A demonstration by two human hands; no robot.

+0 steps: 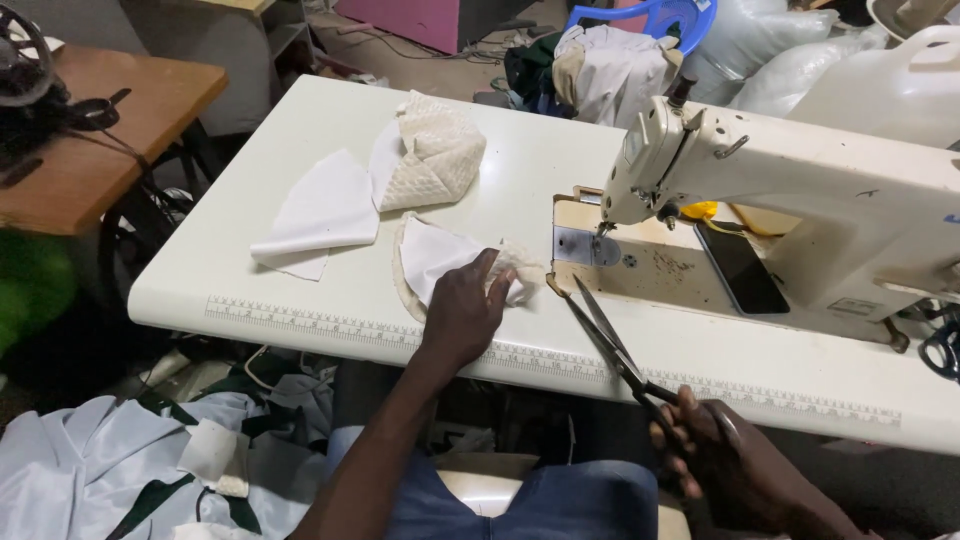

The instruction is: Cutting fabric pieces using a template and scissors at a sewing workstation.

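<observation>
My left hand (463,312) presses flat on a small white fabric piece (430,262) with a quilted cream edge, lying on the white sewing table (300,300) just left of the needle plate (587,247). My right hand (712,452) grips the handles of long dark scissors (605,335) at the table's near edge. Their shut blades point up and left toward the fabric. The cream sewing machine (800,190) stands at the right.
More white and quilted fabric pieces (400,170) lie farther back on the table. A black phone (741,268) rests on the machine bed. A wooden table (100,140) with a dark machine stands left. Cloth piles lie on the floor (130,470) and behind.
</observation>
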